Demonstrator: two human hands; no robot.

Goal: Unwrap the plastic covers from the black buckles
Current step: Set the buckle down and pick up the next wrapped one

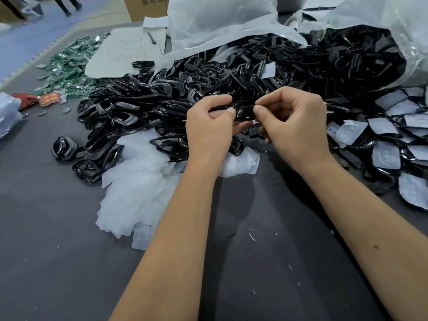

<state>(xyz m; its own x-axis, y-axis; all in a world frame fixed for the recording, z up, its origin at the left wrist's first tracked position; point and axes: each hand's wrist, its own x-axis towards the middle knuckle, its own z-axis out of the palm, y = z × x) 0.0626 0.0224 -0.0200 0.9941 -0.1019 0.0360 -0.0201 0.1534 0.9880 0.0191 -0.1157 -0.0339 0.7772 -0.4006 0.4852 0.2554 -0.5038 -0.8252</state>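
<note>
Glossy black buckle sits pinched between the left hand and right hand fingers.

— Where does everything sit on the worktop?

— A heap of buckles runs across the middle, spilling out of an open bag behind it. Another bag lies at the far right, also with buckles in it.

— And in front?

— A pile of loose plastic covers lies before the heap, left of the forearms. To the right, wrapped buckles spread toward the edge.

— The hands?

— The left hand and right hand meet above the heap's near edge, one buckle between their fingers.

— Farther left?

— A sheet with a pen on it, behind the heap; a scatter of small packets left of that. A box stands at the back.
</note>
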